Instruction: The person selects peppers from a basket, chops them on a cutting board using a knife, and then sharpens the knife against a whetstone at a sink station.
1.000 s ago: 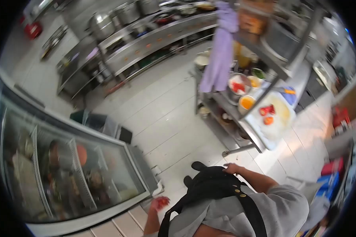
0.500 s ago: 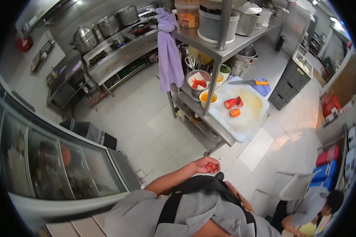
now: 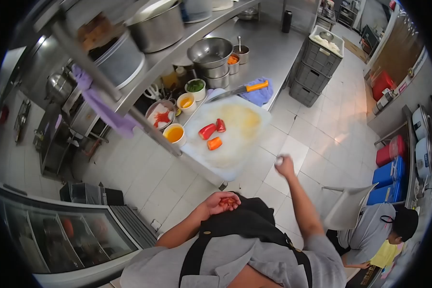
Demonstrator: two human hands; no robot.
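My left hand [image 3: 222, 202] is cupped at my apron, fingers curled around small red pieces [image 3: 231, 201] that look like cut pepper. My right hand [image 3: 285, 166] is closed in a fist over the floor, right of the board; a small whitish thing shows at it, too blurred to name. On the white cutting board [image 3: 235, 161] lie two red pepper pieces [image 3: 207, 131] and an orange pepper piece [image 3: 214, 143]. A knife [image 3: 240, 90] with an orange handle rests along the board's far edge, its handle on a purple cloth [image 3: 260, 93]. Neither hand touches the board.
Left of the board stand a tub of orange liquid [image 3: 174, 134], a bowl with red strips [image 3: 161, 115] and a tub of greens [image 3: 195, 86]. A shelf post [image 3: 153, 129] rises beside them. Grey crates [image 3: 312, 72] and a white chair [image 3: 346, 206] stand right; a person [image 3: 377, 230] sits nearby.
The view has turned right and come closer to the board. My right hand, hidden before, is now stretched out to the right. My left hand still holds the red pieces at my apron.
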